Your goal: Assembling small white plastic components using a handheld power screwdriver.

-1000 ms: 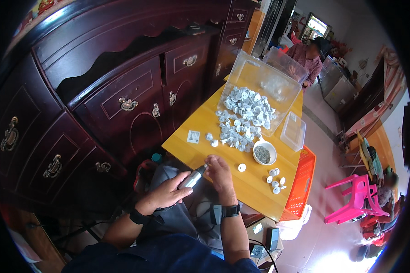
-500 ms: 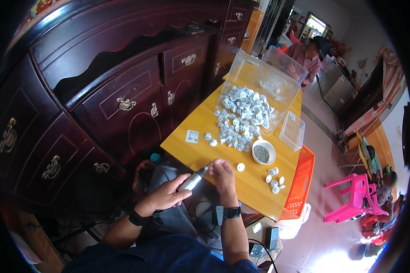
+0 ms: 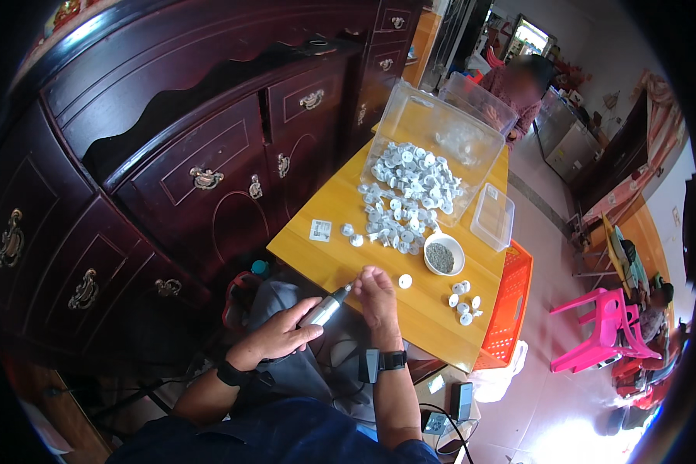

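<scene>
My left hand (image 3: 274,340) grips a silver pen-shaped power tool (image 3: 325,308), its tip aimed at my right hand (image 3: 377,292). My right hand is closed at the near edge of the yellow table (image 3: 325,259), right at the tool's tip; whatever it pinches is too small to make out. A single white disc-shaped part (image 3: 404,281) lies just right of that hand. A heap of white plastic parts (image 3: 406,193) spills from a tipped clear bin (image 3: 441,127) farther back. A white bowl (image 3: 444,254) of dark grains sits beside the heap.
A few finished white parts (image 3: 463,300) lie at the table's right. A clear lid (image 3: 493,216) lies at the right edge, with an orange crate (image 3: 509,309) below it. A dark wooden cabinet (image 3: 178,155) stands to the left. A person (image 3: 522,85) sits at the far end; a pink chair (image 3: 599,325) stands at right.
My left hand and the tool have shifted slightly; both hands stay at the table's near edge.
</scene>
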Demonstrator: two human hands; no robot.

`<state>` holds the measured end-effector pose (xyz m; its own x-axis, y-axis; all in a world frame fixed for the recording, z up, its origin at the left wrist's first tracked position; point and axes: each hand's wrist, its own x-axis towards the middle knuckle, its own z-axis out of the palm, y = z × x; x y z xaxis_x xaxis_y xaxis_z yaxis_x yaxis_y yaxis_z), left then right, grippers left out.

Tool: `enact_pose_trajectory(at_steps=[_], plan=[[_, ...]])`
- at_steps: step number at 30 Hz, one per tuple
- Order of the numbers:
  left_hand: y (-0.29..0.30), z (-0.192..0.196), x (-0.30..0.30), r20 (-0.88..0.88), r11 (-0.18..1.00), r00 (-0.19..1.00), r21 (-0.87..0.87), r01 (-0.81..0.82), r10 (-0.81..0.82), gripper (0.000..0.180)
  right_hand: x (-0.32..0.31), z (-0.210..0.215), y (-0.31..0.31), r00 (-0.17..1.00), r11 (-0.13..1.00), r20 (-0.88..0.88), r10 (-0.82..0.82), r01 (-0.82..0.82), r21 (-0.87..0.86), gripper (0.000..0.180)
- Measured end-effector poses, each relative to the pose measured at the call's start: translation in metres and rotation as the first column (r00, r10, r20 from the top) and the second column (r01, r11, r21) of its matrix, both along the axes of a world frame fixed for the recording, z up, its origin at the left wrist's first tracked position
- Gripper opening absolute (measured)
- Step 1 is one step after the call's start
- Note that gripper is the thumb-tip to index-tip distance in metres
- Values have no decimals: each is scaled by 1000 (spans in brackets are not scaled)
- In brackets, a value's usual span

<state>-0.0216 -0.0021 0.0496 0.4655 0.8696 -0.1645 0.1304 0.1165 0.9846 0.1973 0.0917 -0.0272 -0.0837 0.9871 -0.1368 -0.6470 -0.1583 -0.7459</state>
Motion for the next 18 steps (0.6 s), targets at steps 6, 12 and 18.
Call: enact_pose_trajectory(at_steps=[6, 12, 18], plan=[[1, -1, 3, 16, 999, 1000, -35, -6, 6, 59, -1, 5, -3, 995, 999, 102, -17, 22, -47, 14], [2, -3, 4, -12, 1000, 1000, -28, 9, -9, 59, -2, 11, -9, 979, 998, 203, 15, -3, -57, 16], [2, -2, 4, -60, 1000, 998, -18, -13, 12, 59, -4, 13, -13, 967, 997, 253, 32, -12, -79, 16]])
